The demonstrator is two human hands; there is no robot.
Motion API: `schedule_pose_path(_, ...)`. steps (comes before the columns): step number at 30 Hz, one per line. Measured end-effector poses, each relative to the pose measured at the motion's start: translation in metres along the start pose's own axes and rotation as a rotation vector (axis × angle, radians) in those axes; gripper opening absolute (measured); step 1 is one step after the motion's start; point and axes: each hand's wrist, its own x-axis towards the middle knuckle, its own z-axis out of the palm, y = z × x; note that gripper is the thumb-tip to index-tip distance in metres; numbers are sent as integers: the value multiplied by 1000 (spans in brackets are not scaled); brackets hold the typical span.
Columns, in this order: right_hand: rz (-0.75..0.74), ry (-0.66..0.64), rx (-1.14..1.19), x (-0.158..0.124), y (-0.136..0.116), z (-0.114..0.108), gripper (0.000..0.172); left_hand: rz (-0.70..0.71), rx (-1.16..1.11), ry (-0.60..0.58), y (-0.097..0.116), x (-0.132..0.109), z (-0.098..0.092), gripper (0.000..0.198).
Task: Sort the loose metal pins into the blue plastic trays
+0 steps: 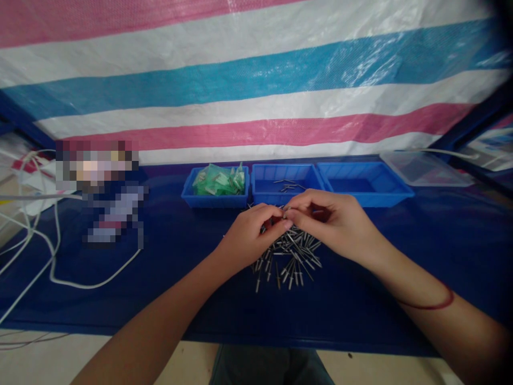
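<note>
My left hand [250, 232] and my right hand [324, 216] meet fingertip to fingertip above a heap of small metal pins [290, 256] on the dark blue table [180, 299]. Both hands are pinched shut around a small metal piece held between them; its exact shape is too small to make out. A red string circles my right wrist. Behind the hands stand three blue trays: the left tray [188, 195] holds green plastic packets [218, 181], the middle tray [262, 184] holds a few pins, the right tray [371, 184] looks bare.
A clear plastic lid [425, 168] lies at the back right. White cables [60, 267] loop across the table's left side near a blurred-out patch. A striped pink, white and blue tarpaulin [256, 80] hangs behind the table.
</note>
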Motion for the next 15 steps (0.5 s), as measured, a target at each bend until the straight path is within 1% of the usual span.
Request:
schedule_pose_path(5, -19, 32, -56, 1, 0, -1, 13, -55, -19, 121, -3, 1, 1, 16)
schedule_pose_path(8, -57, 41, -130, 3, 3, -4, 14, -56, -21, 181, -5, 1, 0, 14)
schedule_pose_path(13, -172, -9, -265, 5, 2, -7, 16, -34, 13, 256, -1, 0, -2, 14)
schedule_pose_path(15, -199, -27, -290, 6, 1, -8, 18, -35, 24, 256, 1, 0, -2, 15)
